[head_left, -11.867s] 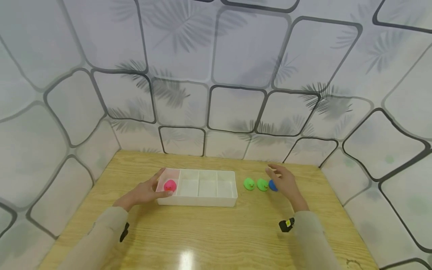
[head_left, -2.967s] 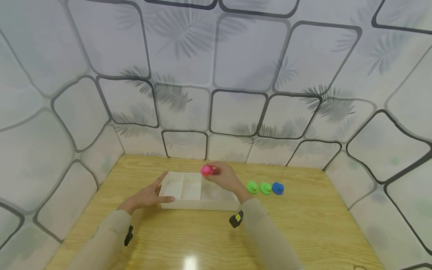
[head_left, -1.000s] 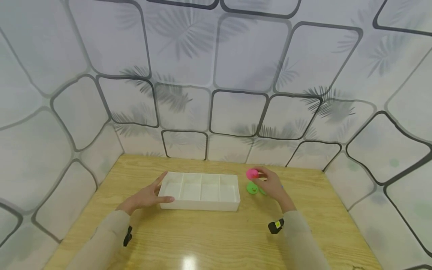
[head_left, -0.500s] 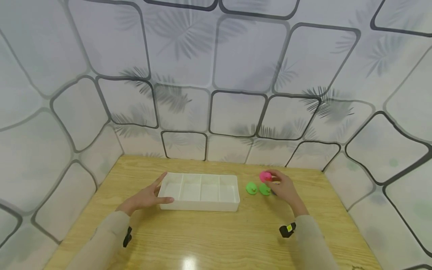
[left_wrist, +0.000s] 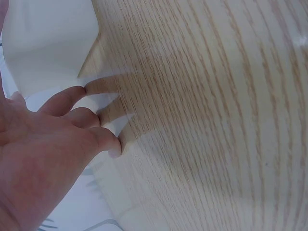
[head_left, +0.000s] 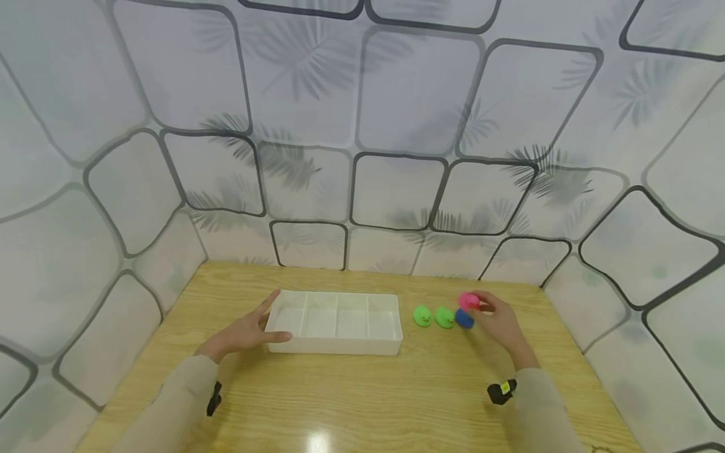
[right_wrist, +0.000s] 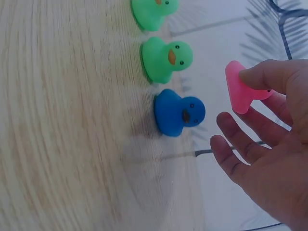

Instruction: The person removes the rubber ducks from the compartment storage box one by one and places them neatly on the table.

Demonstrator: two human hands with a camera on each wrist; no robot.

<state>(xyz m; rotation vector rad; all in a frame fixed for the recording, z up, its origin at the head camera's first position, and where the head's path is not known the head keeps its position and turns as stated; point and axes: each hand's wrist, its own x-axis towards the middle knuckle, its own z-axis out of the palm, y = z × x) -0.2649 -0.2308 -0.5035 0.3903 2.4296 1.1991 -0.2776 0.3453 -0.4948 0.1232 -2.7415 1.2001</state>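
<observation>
A pink rubber duck (head_left: 467,301) is pinched between the thumb and fingers of my right hand (head_left: 501,319), held above the table behind a blue rubber duck (head_left: 464,319). In the right wrist view the pink duck (right_wrist: 238,86) is tilted, its flat base toward the blue duck (right_wrist: 169,113). Left of the blue one sit two green rubber ducks, one (head_left: 444,318) nearer and one (head_left: 421,316) farther along the row. My left hand (head_left: 243,328) grips the left end of a white four-compartment box (head_left: 340,345), thumb over the front wall and index finger at the back corner.
All this stands on a wooden table (head_left: 362,402). Patterned walls (head_left: 396,189) enclose its back and sides. The box's compartments hold no ducks. A small black wrist device (head_left: 501,391) hangs by the right sleeve.
The pink duck, in the box's left compartment at first, was lifted out by my right hand and carried right, past the green ducks to behind the blue one. My left hand stays at the box.
</observation>
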